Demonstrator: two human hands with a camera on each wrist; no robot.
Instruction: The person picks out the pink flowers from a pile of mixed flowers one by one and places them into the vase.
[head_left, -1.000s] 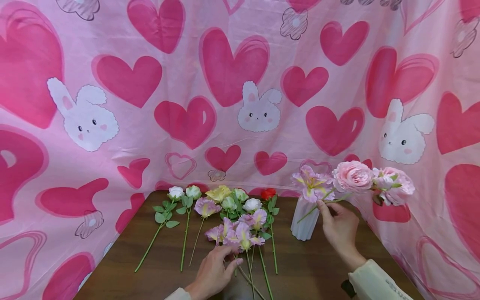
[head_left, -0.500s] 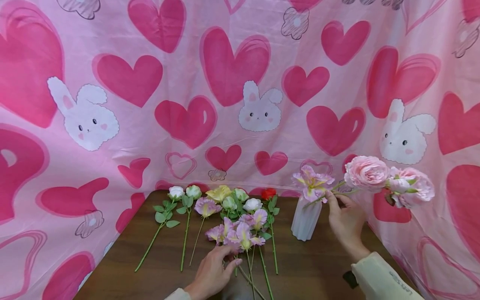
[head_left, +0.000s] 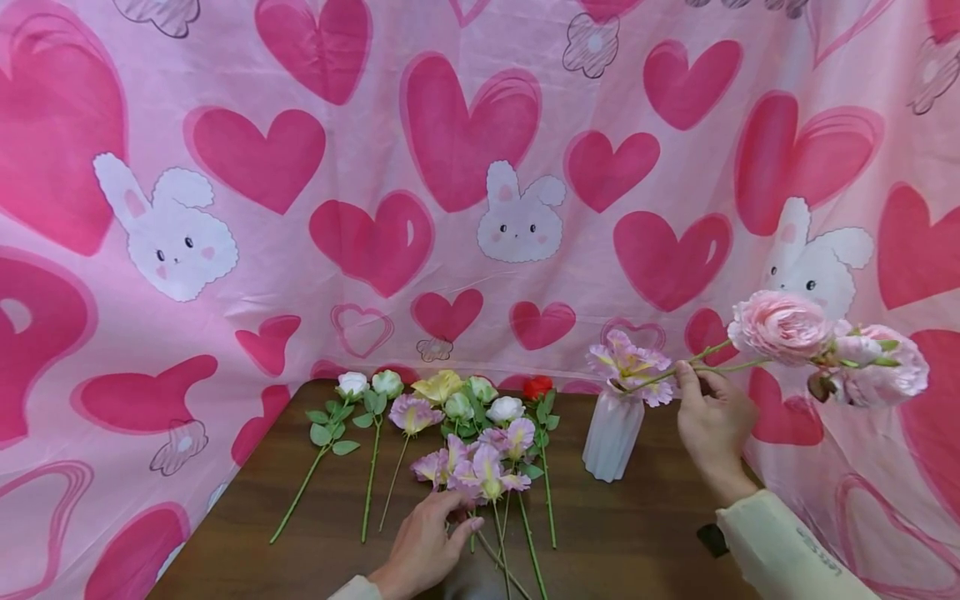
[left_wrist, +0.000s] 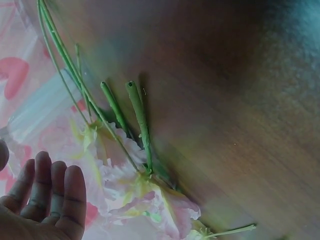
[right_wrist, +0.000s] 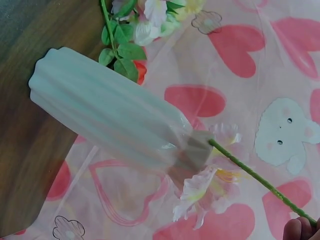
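My right hand [head_left: 716,425] pinches the green stem [right_wrist: 260,180] of a pink peony spray [head_left: 783,329], with its blooms out to the right. The stem's lower end is at the mouth of the white fluted vase [head_left: 612,437]; I cannot tell whether it has entered. One lilac-and-yellow iris [head_left: 628,362] stands in that vase. Low over the table, my left hand [head_left: 423,542] is beside a cluster of lilac irises [head_left: 487,475]. In the left wrist view its fingers [left_wrist: 42,185] are loosely extended, with nothing visible between them.
On the brown table [head_left: 225,533] lie several stems: white roses [head_left: 351,386], a yellow flower [head_left: 437,387], a red rose [head_left: 537,388] and a separate iris [head_left: 414,415]. A pink heart-patterned cloth [head_left: 450,275] hangs behind the table and along its sides.
My right hand has moved right and slightly up, carrying the peony spray, and its stem end has come to the vase mouth. My left hand stays in place.
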